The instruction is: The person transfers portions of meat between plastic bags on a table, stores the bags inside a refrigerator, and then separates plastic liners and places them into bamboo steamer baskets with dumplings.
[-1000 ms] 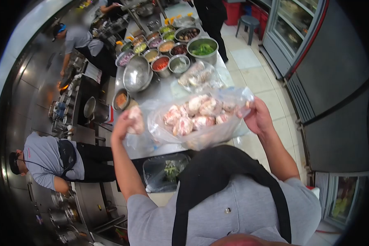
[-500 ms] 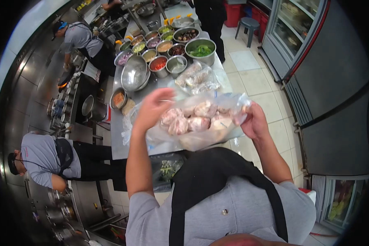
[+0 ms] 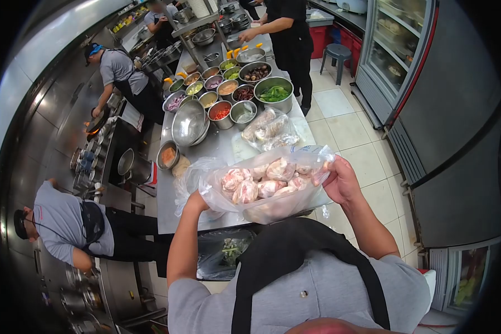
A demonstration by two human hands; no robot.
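Note:
A clear plastic bag [image 3: 284,208] full of pale pink, rounded lumps of what looks like raw meat [image 3: 246,191] is held up at the near end of the table. My left hand [image 3: 196,201] grips the bag's left edge, its fingers mostly hidden behind the plastic. At the other end, my right hand [image 3: 342,181] is closed around the gathered plastic. Loose clear plastic [image 3: 190,186] hangs beyond my left hand. Just past the bag, another clear bag [image 3: 270,128] with wrapped pale pieces lies on a white board [image 3: 305,133].
Metal bowls of chopped ingredients, including red peppers [image 3: 221,113] and green leaves [image 3: 275,93], crowd the steel table [image 3: 167,212]. A black bin [image 3: 209,253] with greens stands below. Co-workers [image 3: 122,69] work at stoves on the left; another person [image 3: 289,42] stands at the far end.
My left hand has come down from above the bag and taken hold of its left edge. The bag's mouth is spread wider, and my right hand keeps its grip.

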